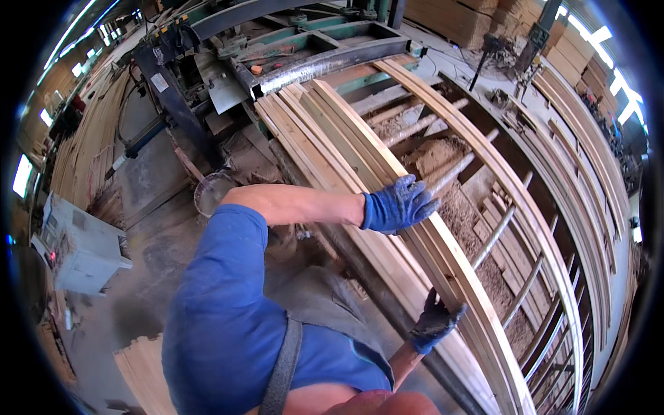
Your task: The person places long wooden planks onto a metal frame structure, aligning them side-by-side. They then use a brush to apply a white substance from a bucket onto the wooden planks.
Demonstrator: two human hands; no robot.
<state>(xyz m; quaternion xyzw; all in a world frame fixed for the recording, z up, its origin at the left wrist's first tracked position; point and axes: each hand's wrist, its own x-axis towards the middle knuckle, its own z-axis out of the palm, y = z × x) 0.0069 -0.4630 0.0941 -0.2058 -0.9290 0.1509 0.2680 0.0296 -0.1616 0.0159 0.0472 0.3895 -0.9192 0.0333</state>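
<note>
Several long, pale wooden strips lie side by side on a rack of metal rollers, running from the top middle to the lower right. My left hand, in a blue work glove, reaches across them, its fingers bent over the outer strip's edge. Closer to my body, my right hand, in a dark blue glove, touches the same strips. Its thumb stands apart from the other fingers, and part of the palm is hidden. Another pair of strips lies farther right across the rollers, apart from this bundle.
A steel machine frame stands at the far end of the strips. Wood shavings and offcuts lie beneath the rollers. A grey control cabinet stands at the left. Stacked timber fills the back, and long boards lie at the right.
</note>
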